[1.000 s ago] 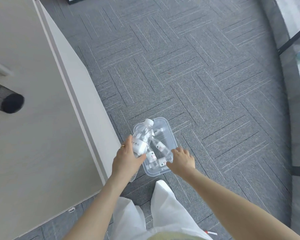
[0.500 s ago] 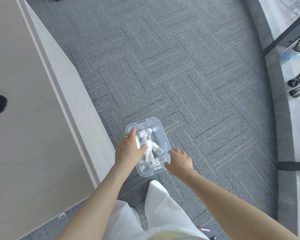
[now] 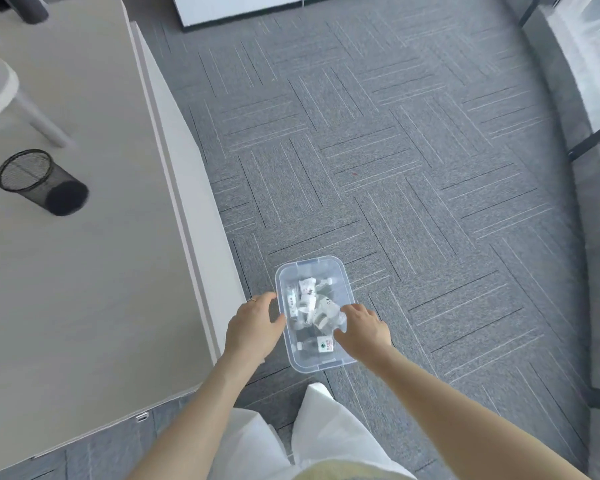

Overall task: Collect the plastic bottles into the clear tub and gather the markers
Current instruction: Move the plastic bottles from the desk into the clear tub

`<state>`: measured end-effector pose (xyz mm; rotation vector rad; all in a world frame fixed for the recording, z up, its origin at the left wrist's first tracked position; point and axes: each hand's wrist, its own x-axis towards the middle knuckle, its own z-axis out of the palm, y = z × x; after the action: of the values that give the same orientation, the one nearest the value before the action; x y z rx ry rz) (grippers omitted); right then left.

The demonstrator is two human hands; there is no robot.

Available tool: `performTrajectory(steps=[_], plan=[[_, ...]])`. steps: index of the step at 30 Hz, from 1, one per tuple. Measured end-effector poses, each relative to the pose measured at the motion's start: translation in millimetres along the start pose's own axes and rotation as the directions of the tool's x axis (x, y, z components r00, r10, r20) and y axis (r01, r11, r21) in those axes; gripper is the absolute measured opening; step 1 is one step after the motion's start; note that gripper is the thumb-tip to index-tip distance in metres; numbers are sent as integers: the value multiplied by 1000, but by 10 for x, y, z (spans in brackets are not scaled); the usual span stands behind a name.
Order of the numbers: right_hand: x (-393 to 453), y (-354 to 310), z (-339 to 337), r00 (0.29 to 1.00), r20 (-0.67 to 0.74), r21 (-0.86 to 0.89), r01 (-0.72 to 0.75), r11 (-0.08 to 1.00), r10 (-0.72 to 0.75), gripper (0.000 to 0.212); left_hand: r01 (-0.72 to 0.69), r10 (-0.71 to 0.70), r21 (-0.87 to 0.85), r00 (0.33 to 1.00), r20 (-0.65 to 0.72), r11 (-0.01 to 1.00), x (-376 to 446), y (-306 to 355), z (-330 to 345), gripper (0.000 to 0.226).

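1. I see the tub on the carpet, just beside the side panel of the desk. Its long side points away from me, so both of my hands can come to it from the near end.
2. The bottles lie inside the tub, piled across each other on their sides. I judge that the bottle part of the task is nearly finished, or finished.
3. My left hand is at the left rim of the tub, with the fingers curled over the edge. It looks like it grips the wall, but the fingertips are hidden behind the hand, so I cannot say this for sure.
4. My right hand is over the right rim, fingers bent downward toward the bottles. Whether it holds the rim, touches a bottle, or holds nothing, I cannot tell from this view.
5. I think the two hands are on opposite sides in order to lift or shift the tub evenly, so the loose bottles do not roll out.
6. A mesh cup lies tipped on the desk, well apart from the tub. It would suit the markers.
7. I find no markers in the view. My arms and clothing cover the floor near me, and the clear bottles overlap, so I cannot count them.
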<state>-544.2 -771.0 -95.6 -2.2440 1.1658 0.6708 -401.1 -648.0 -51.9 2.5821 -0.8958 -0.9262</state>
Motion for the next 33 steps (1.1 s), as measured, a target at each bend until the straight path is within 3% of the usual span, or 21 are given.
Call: performTrajectory(steps=[10,16,20,25,33], plan=[[-76,-309,-238,990,-69,-19,125,992,-126,47,88,-100,-86,984,-147,992,-284,-343,-269,49],[-146,-772,-455,955,-106,-66,273,960,-278,46,124,-158,-148,957,-243,981,-508,-610,-474,48],[-282,-1253,-561,895,-63,-171,426,889,-441,44,146,-203,-198,930,-307,969,-734,-844,-642,48],[-608,-1895,-530,772,57,-324,614,719,-633,47,182,-262,-259,910,-320,948,-1053,-1240,-839,47],[-1134,-2983,-161,624,125,-335,758,560,-771,45,230,-361,-363,864,-352,903,-1748,-2141,-1253,42]])
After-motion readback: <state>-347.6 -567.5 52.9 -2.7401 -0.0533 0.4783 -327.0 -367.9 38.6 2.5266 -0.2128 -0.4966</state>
